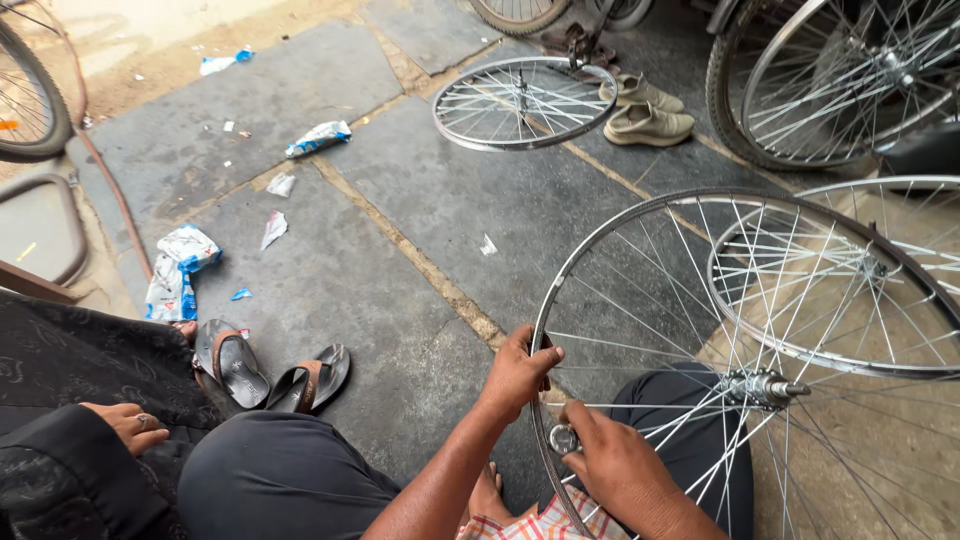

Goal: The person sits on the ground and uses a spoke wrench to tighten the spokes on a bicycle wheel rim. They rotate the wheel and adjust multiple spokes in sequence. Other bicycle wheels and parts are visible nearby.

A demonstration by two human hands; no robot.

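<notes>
A large spoked bicycle wheel rim (640,208) stands across my lap, its hub and axle (762,388) at the centre. My left hand (518,372) grips the rim's near left edge. My right hand (612,462) sits just inside the rim and pinches a small round metal tool (562,438) against the spoke ends. My knees in dark trousers lie under the wheel, and my bare foot (487,495) shows below my forearm.
Another person sits at my left in dark clothes, a ringed hand (132,425) resting on their knee. Sandals (262,372) lie on the stone floor. A second rim (812,360) lies behind mine, a smaller wheel (524,102) and shoes (645,122) farther off. Litter wrappers (178,268) are scattered.
</notes>
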